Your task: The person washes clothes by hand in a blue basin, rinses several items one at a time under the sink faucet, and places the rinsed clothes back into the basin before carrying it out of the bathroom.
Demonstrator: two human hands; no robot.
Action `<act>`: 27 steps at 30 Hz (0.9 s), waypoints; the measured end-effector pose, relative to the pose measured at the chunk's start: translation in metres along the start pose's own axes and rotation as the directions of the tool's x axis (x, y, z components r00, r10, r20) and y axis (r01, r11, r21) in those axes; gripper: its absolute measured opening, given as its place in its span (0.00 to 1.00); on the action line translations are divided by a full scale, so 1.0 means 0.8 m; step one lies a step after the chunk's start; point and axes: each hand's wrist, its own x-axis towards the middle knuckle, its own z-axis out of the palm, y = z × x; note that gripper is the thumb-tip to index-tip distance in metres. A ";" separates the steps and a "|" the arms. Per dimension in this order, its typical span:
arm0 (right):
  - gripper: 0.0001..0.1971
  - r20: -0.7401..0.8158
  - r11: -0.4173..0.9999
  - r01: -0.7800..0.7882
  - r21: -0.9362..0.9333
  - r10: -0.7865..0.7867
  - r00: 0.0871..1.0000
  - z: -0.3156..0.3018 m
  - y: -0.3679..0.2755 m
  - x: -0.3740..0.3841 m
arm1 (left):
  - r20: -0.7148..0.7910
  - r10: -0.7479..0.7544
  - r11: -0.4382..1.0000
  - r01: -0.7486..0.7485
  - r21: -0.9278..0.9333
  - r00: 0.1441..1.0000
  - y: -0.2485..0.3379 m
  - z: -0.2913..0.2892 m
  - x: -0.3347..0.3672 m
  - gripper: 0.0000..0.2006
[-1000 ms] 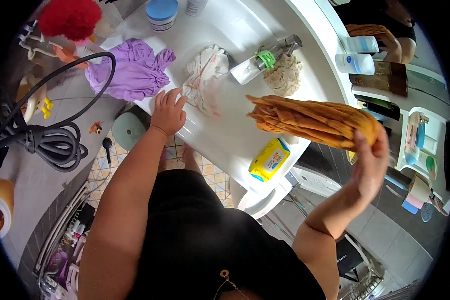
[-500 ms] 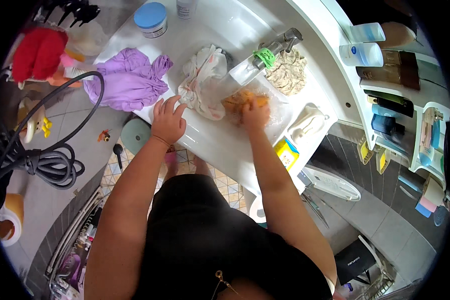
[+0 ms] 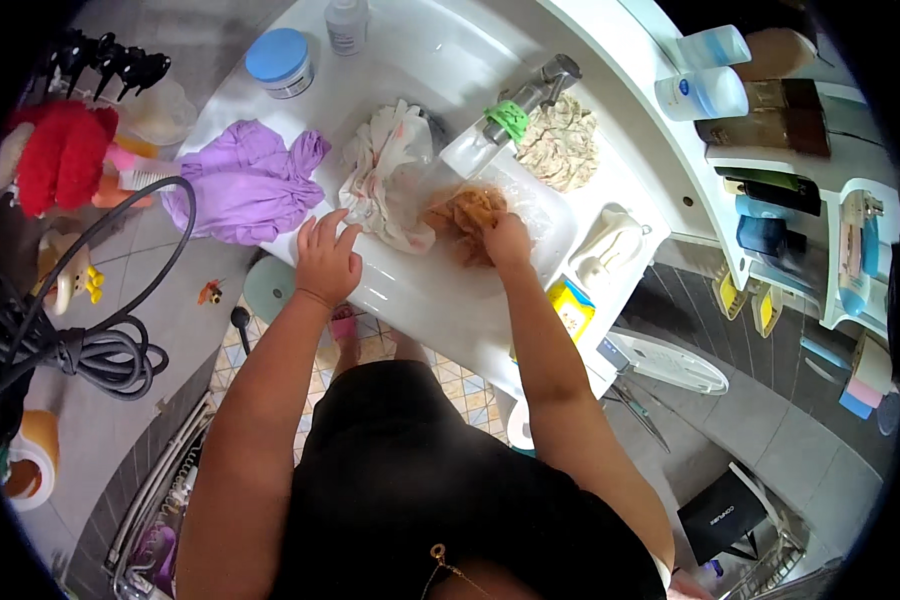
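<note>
In the white sink [image 3: 410, 290], my right hand [image 3: 508, 243] has its fingers closed on the right side of a wet, crumpled orange-brown cloth [image 3: 465, 215]. The cloth lies below the tap [image 3: 545, 85], with water spread around it. My left hand [image 3: 327, 262] rests on the sink's front rim, palm down, fingers apart and holding nothing. Left of the orange-brown cloth, a bunched white cloth [image 3: 385, 165] with reddish marks sits in the basin. A purple garment [image 3: 250, 185] is heaped on the counter beyond my left hand.
A green band [image 3: 508, 121] wraps the tap. Behind it lies a crumpled patterned beige cloth [image 3: 560, 148]. A blue-lidded tub [image 3: 280, 65] and a pale bottle [image 3: 346, 27] stand at the far left. Near my right forearm are a yellow box [image 3: 572, 308] and a white soap dish [image 3: 608, 245].
My right hand has gone from pressing down on the orange-brown cloth to gripping its right side. The cloth looks darker and more gathered. My left hand stays on the rim; the view has shifted slightly.
</note>
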 end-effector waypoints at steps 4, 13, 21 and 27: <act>0.13 -0.056 0.805 0.141 0.577 -0.134 0.989 -0.082 0.022 -0.054 | 0.011 -0.022 1.000 0.022 0.002 1.000 -0.002 -0.002 -0.001 0.19; 0.14 -0.445 0.299 0.399 0.867 0.103 0.889 -0.273 0.003 -0.146 | -0.001 -0.017 1.000 0.017 -0.003 1.000 -0.003 0.003 -0.003 0.19; 0.14 -0.943 0.718 0.661 0.217 -0.020 0.332 -0.260 -0.006 -0.098 | 0.001 -0.024 1.000 0.024 0.019 1.000 -0.010 0.000 -0.009 0.18; 0.22 -0.784 0.851 0.496 -0.173 -0.423 0.453 -0.143 0.041 0.049 | -0.013 0.018 1.000 -0.018 0.013 1.000 -0.003 0.003 0.001 0.17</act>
